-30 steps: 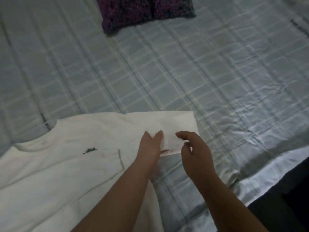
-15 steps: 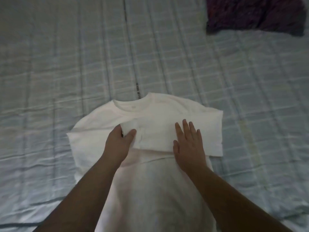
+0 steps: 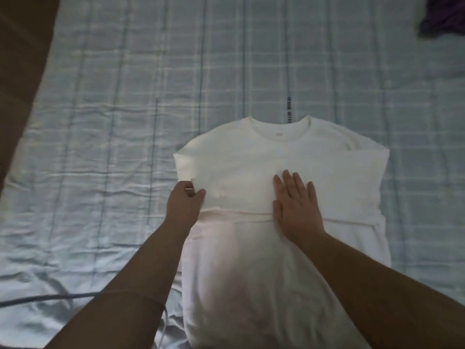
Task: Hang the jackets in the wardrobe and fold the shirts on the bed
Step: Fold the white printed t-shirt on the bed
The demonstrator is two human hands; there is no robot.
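On the bed, left hand pinches the white shirt's folded edge; right hand presses flat, fingers spread.

white shirt, plain, bedsheet pale blue-grey with lighter check and dark blue lines, dark purple cloth at far corner

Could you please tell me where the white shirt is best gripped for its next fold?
Probably the bottom hem of the white shirt, nearest the person, taken from below. Both sleeves are already folded in across the chest and the collar points away, so the long body could be lifted toward the collar.
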